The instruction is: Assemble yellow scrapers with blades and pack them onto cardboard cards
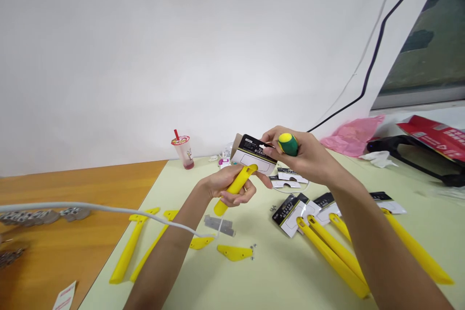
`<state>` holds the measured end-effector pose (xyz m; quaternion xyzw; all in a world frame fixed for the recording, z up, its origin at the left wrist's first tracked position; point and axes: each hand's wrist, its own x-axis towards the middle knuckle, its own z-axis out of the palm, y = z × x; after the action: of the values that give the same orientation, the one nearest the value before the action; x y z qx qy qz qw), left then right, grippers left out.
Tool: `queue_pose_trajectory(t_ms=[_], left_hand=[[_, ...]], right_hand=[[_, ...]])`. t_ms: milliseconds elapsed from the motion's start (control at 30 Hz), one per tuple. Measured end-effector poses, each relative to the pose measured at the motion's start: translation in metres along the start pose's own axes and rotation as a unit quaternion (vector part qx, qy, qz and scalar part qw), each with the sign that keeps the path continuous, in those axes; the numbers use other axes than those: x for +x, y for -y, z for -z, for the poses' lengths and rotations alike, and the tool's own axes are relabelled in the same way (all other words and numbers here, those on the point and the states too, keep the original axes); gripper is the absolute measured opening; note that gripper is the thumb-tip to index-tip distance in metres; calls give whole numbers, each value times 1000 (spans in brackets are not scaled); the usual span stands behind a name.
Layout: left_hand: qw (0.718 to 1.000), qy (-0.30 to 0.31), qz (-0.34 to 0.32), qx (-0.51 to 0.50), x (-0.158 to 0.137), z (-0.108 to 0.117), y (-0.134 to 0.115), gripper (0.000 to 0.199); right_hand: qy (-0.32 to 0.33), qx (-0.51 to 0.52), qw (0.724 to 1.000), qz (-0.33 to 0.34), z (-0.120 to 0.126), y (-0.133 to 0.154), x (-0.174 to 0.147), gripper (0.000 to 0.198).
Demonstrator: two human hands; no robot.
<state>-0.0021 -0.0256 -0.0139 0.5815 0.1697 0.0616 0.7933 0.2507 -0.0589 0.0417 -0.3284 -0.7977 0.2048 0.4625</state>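
My left hand (224, 179) is wrapped around a yellow plastic handle (236, 188), with the hole at its end facing up. A black-and-white packaging card (254, 155) stands at that end; my right hand (308, 160) pinches its upper right edge. The same right hand keeps a screwdriver (288, 144) in its grip, its green-and-yellow handle end showing and its tip hidden. Below my hands lie grey metal blades (220, 225), a yellow plastic plate (235, 253), another such plate (201, 242) and small screws (253, 252).
Yellow-handled tools with cards (329, 252) lie at right, T-shaped yellow handles (127, 252) at left. Further cards (290, 176) and a drink cup (185, 152) are farther back. A white cable (109, 209) crosses the left foreground. Pink plastic (354, 135) sits back right.
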Motion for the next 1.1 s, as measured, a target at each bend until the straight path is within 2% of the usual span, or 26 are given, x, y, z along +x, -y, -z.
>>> queue_pose_trajectory(t_ms=[233, 367, 467, 533, 600, 667, 733, 800, 867, 900, 967, 1033, 1100], left_hand=[[999, 29, 37, 10, -1, -1, -1, 57], [999, 17, 29, 9, 1, 0, 1, 61], [999, -29, -12, 15, 5, 0, 1, 63], [991, -108, -63, 37, 11, -3, 1, 61], [959, -230, -141, 79, 19, -7, 2, 59], [897, -358, -219, 136, 26, -11, 3, 62], [834, -441, -267, 196, 31, -16, 6, 64], [793, -467, -284, 270, 34, -21, 9, 69], [764, -451, -295, 353, 35, -24, 11, 74], [754, -437, -301, 386, 35, -25, 13, 71], [750, -419, -308, 409, 37, -25, 15, 51], [768, -422, -295, 381, 39, -25, 17, 37], [796, -425, -271, 336, 41, -26, 17, 40]], right_hand=[[72, 34, 997, -26, 7, 1, -1, 43], [53, 20, 998, -33, 10, -4, 0, 52], [10, -5, 999, -31, 10, -9, 1, 55], [-18, -36, 999, -35, 10, -12, 1, 51], [-51, -69, 995, -41, 11, -13, 1, 42], [-90, -96, 990, -44, 13, -13, 1, 31], [-126, -116, 984, -46, 16, -12, 2, 30], [-142, -126, 980, -58, 18, -12, 2, 29], [-131, -119, 981, -76, 20, -13, 2, 24], [-116, -107, 984, -85, 21, -14, 2, 26], [-80, -75, 989, -97, 23, -13, 1, 37], [-41, -51, 993, -97, 25, -9, -1, 46], [-22, -62, 994, -84, 26, -4, -4, 51]])
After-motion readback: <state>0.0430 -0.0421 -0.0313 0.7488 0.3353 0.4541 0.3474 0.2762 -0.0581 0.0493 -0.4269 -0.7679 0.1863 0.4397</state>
